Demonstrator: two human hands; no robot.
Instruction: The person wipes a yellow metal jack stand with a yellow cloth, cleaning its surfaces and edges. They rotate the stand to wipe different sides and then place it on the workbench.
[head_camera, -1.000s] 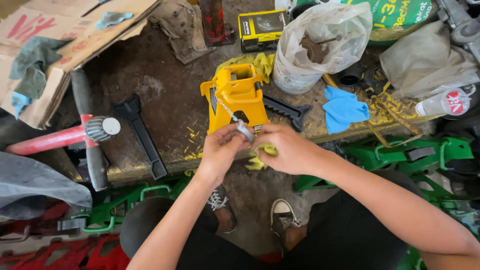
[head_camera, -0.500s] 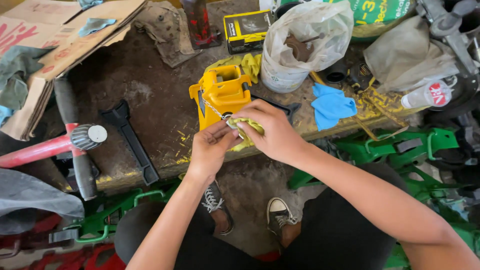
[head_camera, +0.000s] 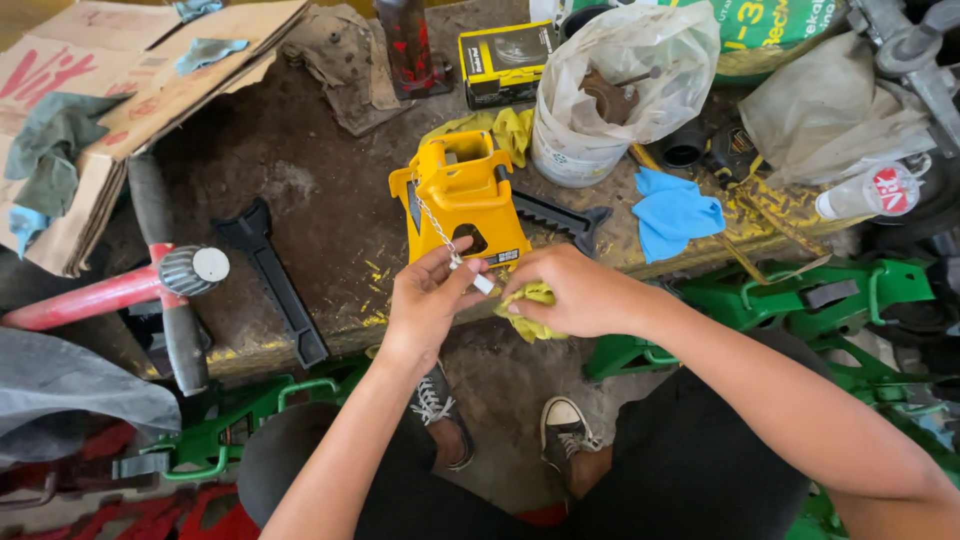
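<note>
Two hands (head_camera: 425, 300), one yellow stand (head_camera: 465, 195), two blue cloths (head_camera: 675, 212).

My right hand (head_camera: 585, 292) is covering most of the crumpled yellow cloth (head_camera: 530, 300) just below the yellow metal stand (head_camera: 465, 198); I'm not making out what small pale piece my left hand (head_camera: 428, 298) is pinching there.

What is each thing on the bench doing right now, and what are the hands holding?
left hand: pinching a small pin on a chain
right hand: clutching a yellow rag
yellow stand: upright on the bench
plastic bag: open, rusty parts inside
blue cloth: crumpled, lying loose
cardboard box: flattened
</note>
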